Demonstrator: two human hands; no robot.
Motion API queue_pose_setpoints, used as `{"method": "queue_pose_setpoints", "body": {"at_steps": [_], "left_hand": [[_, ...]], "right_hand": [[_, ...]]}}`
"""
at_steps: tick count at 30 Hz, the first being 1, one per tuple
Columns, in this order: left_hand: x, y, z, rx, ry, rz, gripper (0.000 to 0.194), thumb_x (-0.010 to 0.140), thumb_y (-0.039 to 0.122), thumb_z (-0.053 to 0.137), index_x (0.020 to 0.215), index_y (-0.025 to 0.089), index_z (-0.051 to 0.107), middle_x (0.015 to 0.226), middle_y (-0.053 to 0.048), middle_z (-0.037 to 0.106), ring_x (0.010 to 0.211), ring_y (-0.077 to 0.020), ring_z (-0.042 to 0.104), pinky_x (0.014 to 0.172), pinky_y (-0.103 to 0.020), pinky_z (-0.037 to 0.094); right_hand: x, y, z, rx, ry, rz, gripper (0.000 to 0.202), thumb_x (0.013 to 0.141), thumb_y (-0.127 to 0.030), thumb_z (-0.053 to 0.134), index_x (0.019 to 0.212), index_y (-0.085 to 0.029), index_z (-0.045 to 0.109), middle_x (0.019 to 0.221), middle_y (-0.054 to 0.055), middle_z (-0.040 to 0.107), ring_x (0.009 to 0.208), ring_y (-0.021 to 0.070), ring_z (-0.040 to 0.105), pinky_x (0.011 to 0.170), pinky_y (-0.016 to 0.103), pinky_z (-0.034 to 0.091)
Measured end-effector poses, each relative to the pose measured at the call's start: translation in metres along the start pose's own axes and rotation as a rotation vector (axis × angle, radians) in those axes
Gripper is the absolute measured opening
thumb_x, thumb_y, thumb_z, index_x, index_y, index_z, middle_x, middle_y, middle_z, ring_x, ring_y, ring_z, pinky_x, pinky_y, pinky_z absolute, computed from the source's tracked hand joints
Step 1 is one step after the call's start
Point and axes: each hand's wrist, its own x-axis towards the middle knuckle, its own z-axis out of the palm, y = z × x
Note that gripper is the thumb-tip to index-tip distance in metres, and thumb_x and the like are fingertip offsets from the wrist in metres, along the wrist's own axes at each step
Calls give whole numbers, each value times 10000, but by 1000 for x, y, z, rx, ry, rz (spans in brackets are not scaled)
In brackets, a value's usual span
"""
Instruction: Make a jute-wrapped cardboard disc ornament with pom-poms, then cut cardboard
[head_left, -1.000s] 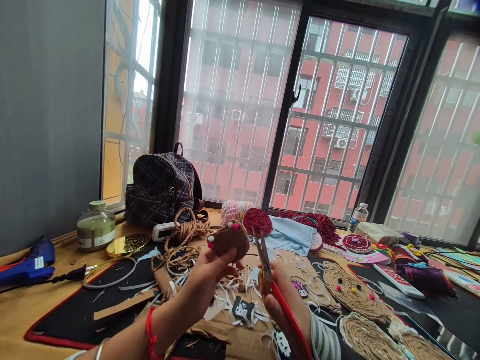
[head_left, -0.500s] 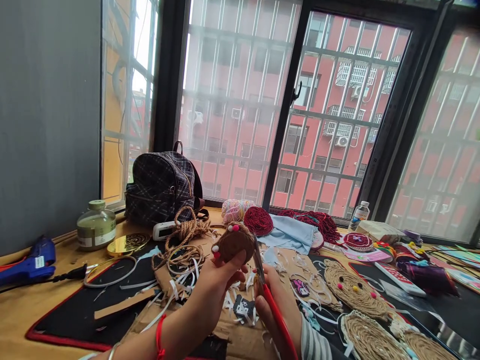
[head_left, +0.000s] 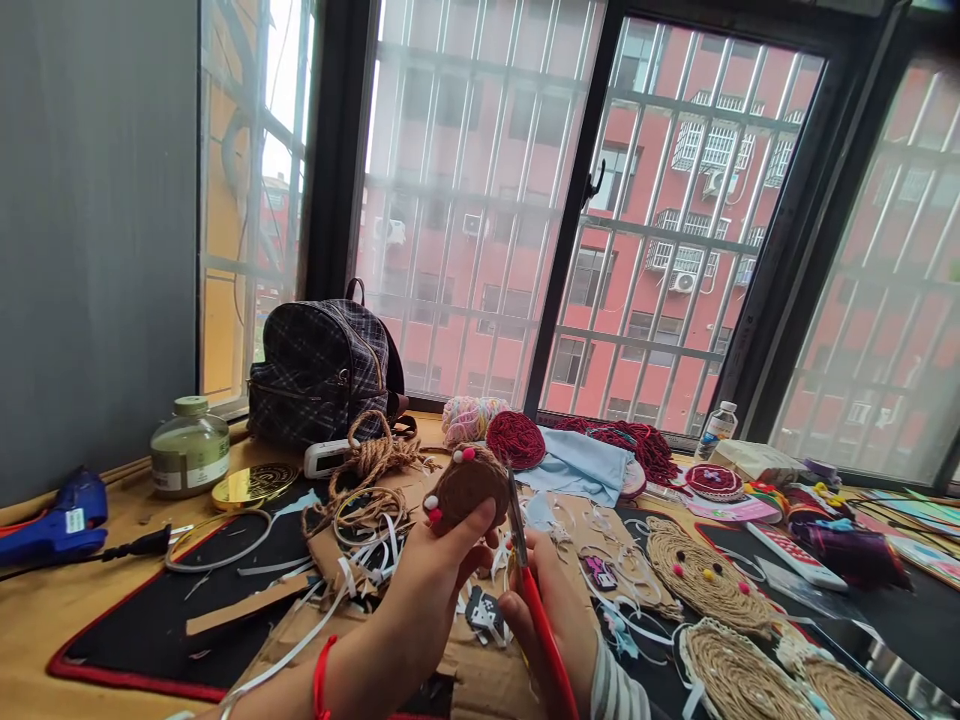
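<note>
My left hand (head_left: pixel 435 570) grips a small round brown coaster of coiled rope (head_left: pixel 466 492), thumb across its face. Red and white pom-poms sit on its upper and left rim. In my right hand (head_left: pixel 551 590) is a pair of red-handled scissors (head_left: pixel 544 630), blades pointing up beside the coaster's right edge. Whether the blades touch the edge I cannot tell. Beneath both hands lie cardboard (head_left: pixel 487 680) and white ribbon scraps. A small black-and-white patch (head_left: pixel 484 614) shows between my wrists.
A blue glue gun (head_left: pixel 64 520) and a lidded jar (head_left: pixel 190 447) stand left, with a plaid backpack (head_left: pixel 322 370) behind. Coiled rope (head_left: pixel 379 450) lies in the middle. Woven rope mats (head_left: pixel 705 580), a remote (head_left: pixel 796 556) and a bottle (head_left: pixel 718 430) are on the right.
The scissors and my right hand have shifted very slightly left. My left hand and the coaster stay almost where they were.
</note>
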Motion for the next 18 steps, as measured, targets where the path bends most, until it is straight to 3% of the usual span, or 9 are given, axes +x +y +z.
{"method": "queue_pose_setpoints", "body": {"at_steps": [8, 12, 18], "left_hand": [[-2, 2, 1, -21, 7, -13, 389, 571, 315, 792, 896, 179, 628, 764, 16, 632, 598, -70, 526, 558, -180, 433], [-2, 2, 1, -31, 23, -13, 397, 544, 319, 807, 869, 178, 628, 769, 11, 644, 614, -80, 546, 566, -186, 441], [1, 1, -1, -44, 17, -22, 372, 552, 317, 803, 852, 169, 640, 734, 6, 647, 613, -83, 558, 566, -185, 442]], "right_hand": [[-2, -1, 5, 0, 82, -21, 534, 769, -660, 432, 1017, -187, 426, 549, -59, 435, 481, 126, 425, 506, 244, 368], [-2, -8, 2, -20, 37, -2, 522, 778, -666, 406, 979, -185, 437, 547, -52, 437, 520, 144, 463, 511, 240, 372], [-2, -9, 3, -41, 86, 4, 513, 765, -662, 430, 948, -184, 465, 545, -49, 460, 494, 133, 448, 488, 229, 362]]}}
